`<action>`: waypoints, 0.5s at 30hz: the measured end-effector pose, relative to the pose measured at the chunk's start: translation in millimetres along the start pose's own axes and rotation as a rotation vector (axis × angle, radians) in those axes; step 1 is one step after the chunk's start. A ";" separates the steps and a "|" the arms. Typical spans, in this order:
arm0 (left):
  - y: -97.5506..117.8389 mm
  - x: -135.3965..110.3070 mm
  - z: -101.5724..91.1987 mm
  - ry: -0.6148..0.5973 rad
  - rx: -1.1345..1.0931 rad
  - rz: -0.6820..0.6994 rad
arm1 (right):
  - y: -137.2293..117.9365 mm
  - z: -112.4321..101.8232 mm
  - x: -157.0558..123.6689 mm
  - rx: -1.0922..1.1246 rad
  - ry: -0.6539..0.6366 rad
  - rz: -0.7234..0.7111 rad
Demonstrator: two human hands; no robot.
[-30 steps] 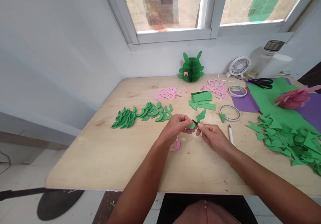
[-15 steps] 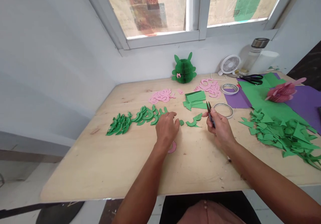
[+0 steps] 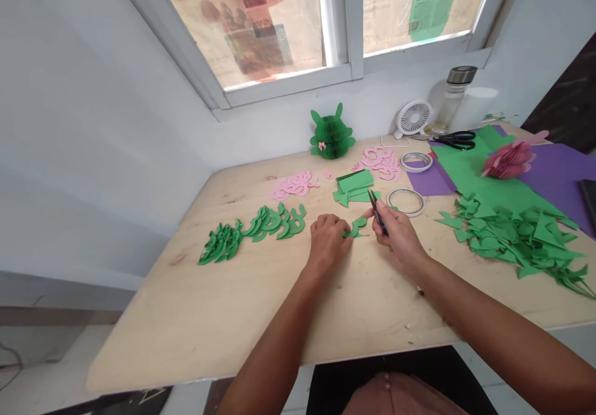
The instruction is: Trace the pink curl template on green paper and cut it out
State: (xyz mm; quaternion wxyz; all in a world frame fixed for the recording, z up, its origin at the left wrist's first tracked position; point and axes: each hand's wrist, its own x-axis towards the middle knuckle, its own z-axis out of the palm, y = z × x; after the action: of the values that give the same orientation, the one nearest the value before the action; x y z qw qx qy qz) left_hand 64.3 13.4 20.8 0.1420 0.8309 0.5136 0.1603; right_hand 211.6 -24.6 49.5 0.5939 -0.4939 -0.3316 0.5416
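My left hand (image 3: 327,239) rests on the wooden table (image 3: 261,303) with its fingers curled onto a small green paper cut-out (image 3: 354,226). My right hand (image 3: 395,236) is closed round small dark snips (image 3: 375,211), whose blades point up and away just right of that cut-out. A row of curved green paper pieces (image 3: 251,229) lies to the left of my left hand. A small stack of green paper (image 3: 356,185) sits just beyond the hands.
Pink cut-outs (image 3: 293,185) and more pink cut-outs (image 3: 379,160), a green honeycomb figure (image 3: 331,134), two tape rolls (image 3: 406,201), a small fan (image 3: 412,117), a bottle (image 3: 454,95), black scissors (image 3: 455,139), a pink paper figure (image 3: 508,159) and green scraps (image 3: 516,238) lie on green and purple sheets at right.
My hands parted from a shared green piece. My left hand went to the row of green pieces, then came back right onto a cut-out. My right hand raised the snips.
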 end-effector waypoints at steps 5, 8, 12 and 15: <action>1.3 -0.8 -2.3 0.007 -0.048 -0.043 | 0.3 -2.3 2.1 0.008 -0.001 0.013; 0.8 -1.0 -2.2 0.016 -0.071 -0.065 | 2.5 -3.8 4.7 0.023 0.023 0.009; 0.0 -2.2 -0.6 0.021 -0.128 -0.090 | 5.2 -3.9 7.4 0.017 0.052 0.016; 0.2 -3.5 -0.4 0.015 -0.169 -0.089 | 5.1 -2.5 7.5 0.014 0.059 0.025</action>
State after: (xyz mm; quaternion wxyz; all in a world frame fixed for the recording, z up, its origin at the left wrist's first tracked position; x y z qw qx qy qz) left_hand 62.9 10.2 20.9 0.2147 0.7912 0.5356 0.2027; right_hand 213.7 -18.3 42.8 0.6002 -0.5095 -0.3039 0.5366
